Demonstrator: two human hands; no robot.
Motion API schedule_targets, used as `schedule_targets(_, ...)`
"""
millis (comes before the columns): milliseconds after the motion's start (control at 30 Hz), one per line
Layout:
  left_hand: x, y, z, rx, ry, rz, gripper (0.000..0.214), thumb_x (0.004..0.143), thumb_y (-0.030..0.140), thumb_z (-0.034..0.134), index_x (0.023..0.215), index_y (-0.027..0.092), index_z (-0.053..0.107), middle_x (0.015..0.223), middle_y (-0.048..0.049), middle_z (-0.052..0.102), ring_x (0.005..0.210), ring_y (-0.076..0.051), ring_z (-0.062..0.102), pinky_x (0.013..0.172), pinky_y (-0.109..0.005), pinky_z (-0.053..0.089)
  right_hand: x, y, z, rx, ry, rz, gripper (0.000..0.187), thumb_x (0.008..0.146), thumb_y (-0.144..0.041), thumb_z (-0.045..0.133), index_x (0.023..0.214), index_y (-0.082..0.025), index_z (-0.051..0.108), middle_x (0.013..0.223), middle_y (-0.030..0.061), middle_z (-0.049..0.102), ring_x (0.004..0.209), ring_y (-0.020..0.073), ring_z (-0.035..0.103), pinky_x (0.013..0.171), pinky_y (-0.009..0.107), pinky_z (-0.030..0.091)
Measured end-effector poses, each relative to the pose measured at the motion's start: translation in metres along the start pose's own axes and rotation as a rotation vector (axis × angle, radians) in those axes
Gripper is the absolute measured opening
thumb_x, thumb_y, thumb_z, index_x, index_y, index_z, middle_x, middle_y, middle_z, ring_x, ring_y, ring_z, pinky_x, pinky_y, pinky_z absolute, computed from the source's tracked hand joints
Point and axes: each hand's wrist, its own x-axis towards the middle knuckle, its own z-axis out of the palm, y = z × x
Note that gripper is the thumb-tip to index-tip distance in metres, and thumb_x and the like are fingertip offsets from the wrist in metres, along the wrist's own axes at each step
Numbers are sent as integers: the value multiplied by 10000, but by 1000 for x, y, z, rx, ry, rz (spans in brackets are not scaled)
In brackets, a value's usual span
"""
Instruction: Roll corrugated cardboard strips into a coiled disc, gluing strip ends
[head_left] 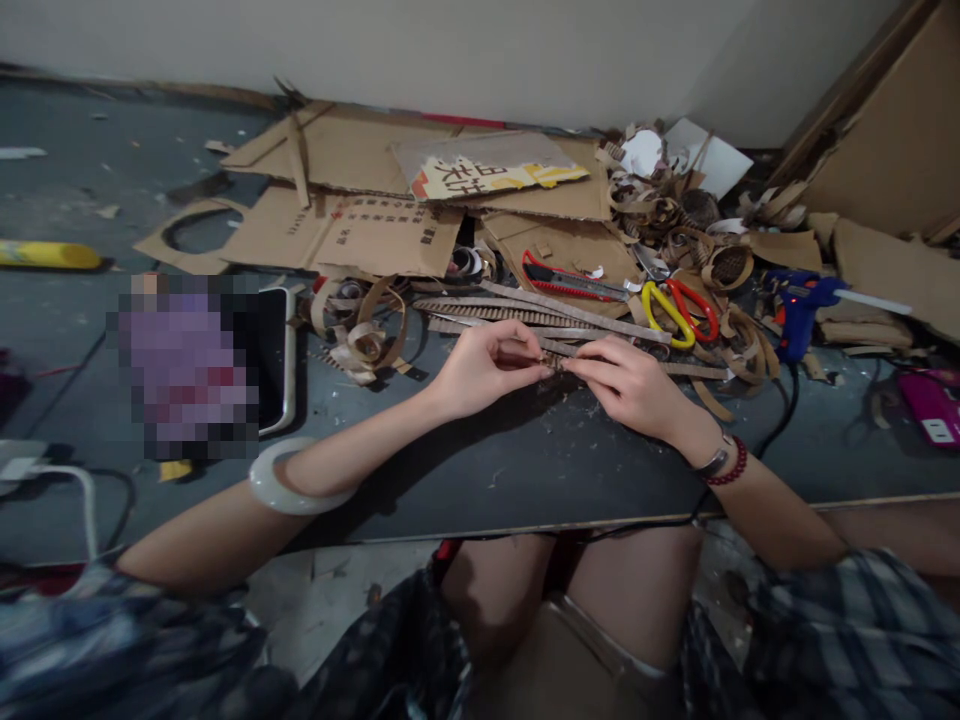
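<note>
The left hand (486, 372) and right hand (628, 380) meet above the worktop (427, 470), both with thumb and fingers pinched on a small brown piece (553, 361) between their fingertips. The fingertips cover much of it, so its shape is hard to tell. The fingertip grip from two sides probably suits something so small and bendy, steadying it without crushing it.

From the piece, strips (517, 318) lie just beyond at 11 o'clock, seemingly kept close for easy picking. The cutter (576, 280) rests near 12 o'clock and the scissors (681, 316) at 2, likely within the right hand's reach but clear of the fingers. The glue gun (801, 308) sits farther off, between 2 and 3 o'clock, perhaps to keep its heat away. Cardboard (390, 240) lies toward 11 o'clock, beyond the strips.
</note>
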Motion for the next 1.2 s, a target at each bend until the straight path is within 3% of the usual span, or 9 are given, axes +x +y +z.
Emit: schedule_targets(1200,1,1,1,-12,-33,-10,275,681,287,755,790,146,546,798,-37,688,736,-146,689,731,-257,574,0,0,1,23,-40,11,308,899,-98,418,1097,-179,640,1032,99,623,977,199,580,851,396,532)
